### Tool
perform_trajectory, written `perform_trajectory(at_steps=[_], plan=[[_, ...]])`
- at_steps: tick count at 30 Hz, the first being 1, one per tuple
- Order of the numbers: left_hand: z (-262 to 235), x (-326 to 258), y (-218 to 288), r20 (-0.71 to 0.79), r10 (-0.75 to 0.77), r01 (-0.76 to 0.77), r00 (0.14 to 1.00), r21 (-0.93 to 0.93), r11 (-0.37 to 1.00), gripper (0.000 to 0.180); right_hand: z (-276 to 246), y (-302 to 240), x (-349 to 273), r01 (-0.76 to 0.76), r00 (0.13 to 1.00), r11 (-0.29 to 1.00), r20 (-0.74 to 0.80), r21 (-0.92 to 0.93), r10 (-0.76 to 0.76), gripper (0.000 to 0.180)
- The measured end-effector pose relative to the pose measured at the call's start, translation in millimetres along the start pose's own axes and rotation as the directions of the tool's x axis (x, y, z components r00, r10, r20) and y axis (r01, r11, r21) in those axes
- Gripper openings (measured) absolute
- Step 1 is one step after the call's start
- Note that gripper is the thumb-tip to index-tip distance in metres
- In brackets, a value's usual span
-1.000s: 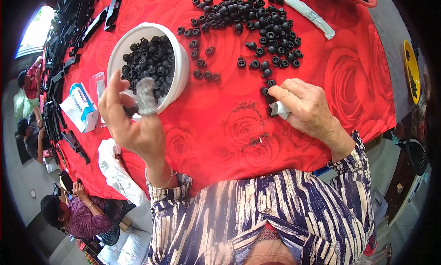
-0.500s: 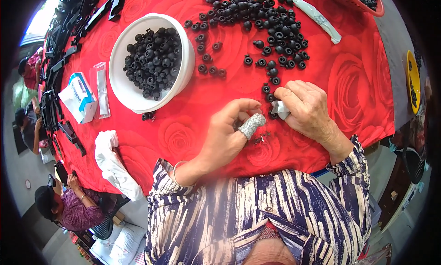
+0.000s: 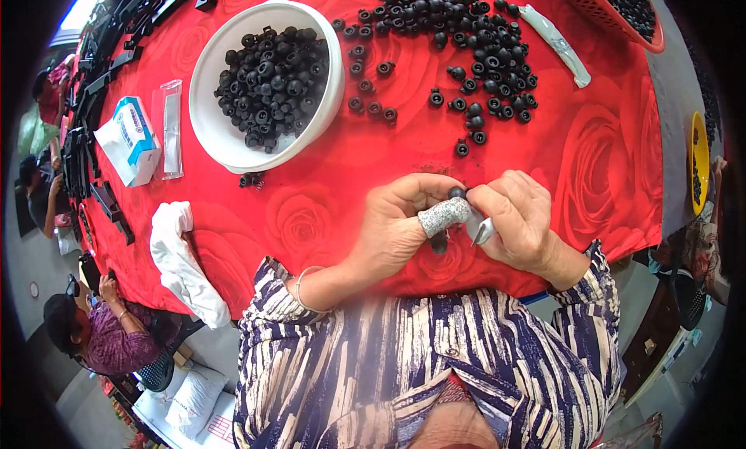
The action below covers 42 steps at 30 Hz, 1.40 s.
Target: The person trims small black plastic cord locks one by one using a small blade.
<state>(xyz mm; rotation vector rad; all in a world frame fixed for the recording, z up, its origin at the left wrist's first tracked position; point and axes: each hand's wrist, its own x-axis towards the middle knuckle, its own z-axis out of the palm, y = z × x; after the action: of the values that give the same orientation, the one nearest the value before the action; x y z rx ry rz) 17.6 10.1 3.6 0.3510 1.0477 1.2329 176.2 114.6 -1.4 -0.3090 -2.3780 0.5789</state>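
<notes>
My left hand (image 3: 392, 223) pinches a small round black plastic part (image 3: 457, 192) between finger and thumb, and grey speckled wrapping (image 3: 444, 216) covers that thumb. Right against it, my right hand (image 3: 517, 220) is closed around a small, flat, silvery-white tool (image 3: 483, 231); its exact kind is hidden by the fingers. Beyond my hands, loose black parts (image 3: 497, 76) of the same sort are spread over the table. To the left, a white bowl (image 3: 334, 99) holds a heap of them.
A red rose-patterned cloth (image 3: 598, 146) covers the table. On the left lie a tissue pack (image 3: 132, 146), a clear sleeve (image 3: 172, 130), a white cloth (image 3: 175, 255) and black strips (image 3: 113, 212). A red basket (image 3: 657, 37) and yellow tray (image 3: 698, 169) stand right. A person (image 3: 116, 340) sits at left.
My left hand has taken hold of one black part. Both hands have come together, nearer to me, away from the row of loose parts. The view has shifted slightly.
</notes>
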Motion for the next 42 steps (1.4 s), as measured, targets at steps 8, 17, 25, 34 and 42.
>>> perform_trajectory(at_steps=[8,17,25,34,42], plan=[[-5.3,-0.3,6.3,0.110,0.046,-0.053,0.993,0.057,0.997,0.025,-9.0,-3.2,2.9,-0.129,0.992,0.939,0.036,0.318,0.124,0.039],[-15.3,7.0,22.2,0.326,-0.393,0.385,0.860,0.090,0.918,0.019,-11.6,0.2,0.1,-0.318,0.941,0.694,0.303,0.646,0.149,0.036],[-16.2,6.5,10.4,0.251,-0.430,0.428,0.868,0.064,0.902,0.020,-12.9,0.6,1.4,-0.310,0.944,0.706,0.296,0.637,0.147,0.031],[-10.1,3.4,12.3,0.255,-0.250,0.251,0.934,0.030,0.968,0.022,-10.6,-0.9,-0.9,-0.166,0.986,0.864,0.085,0.475,0.143,0.037],[-11.3,2.9,14.0,0.271,-0.332,0.343,0.903,0.007,0.939,0.023,-10.3,2.0,-1.3,0.000,1.000,0.900,0.004,0.436,-0.002,0.037]])
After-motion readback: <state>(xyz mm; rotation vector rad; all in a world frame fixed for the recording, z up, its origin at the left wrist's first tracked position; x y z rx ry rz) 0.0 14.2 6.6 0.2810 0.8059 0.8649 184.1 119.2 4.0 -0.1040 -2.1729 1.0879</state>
